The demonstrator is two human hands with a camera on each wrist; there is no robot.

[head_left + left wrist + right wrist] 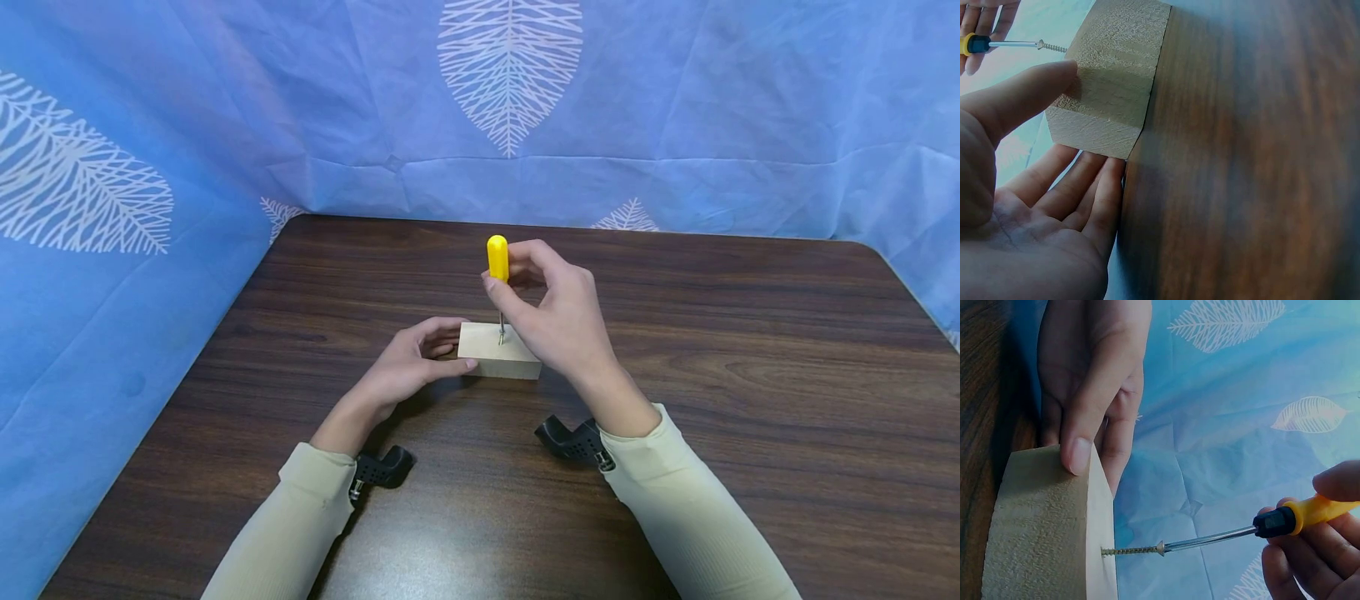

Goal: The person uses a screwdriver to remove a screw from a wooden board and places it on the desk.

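Observation:
A pale wooden block (498, 367) lies flat on the dark table. My left hand (408, 360) holds its left end, the thumb against the near side and the fingers around the far side. From the block's top face stands a screw (1135, 550), its tip in the wood and most of its thread showing. My right hand (564, 315) grips the yellow handle of a screwdriver (498, 257) between thumb and fingers. The screwdriver is upright over the block, and its shaft (1210, 540) meets the screw head.
The brown wood-grain table (750, 400) spreads around the block. Behind it and to the left hangs a blue cloth (360, 100) with white leaf prints. Black wrist mounts (386, 467) sit at both sleeve cuffs, close above the tabletop.

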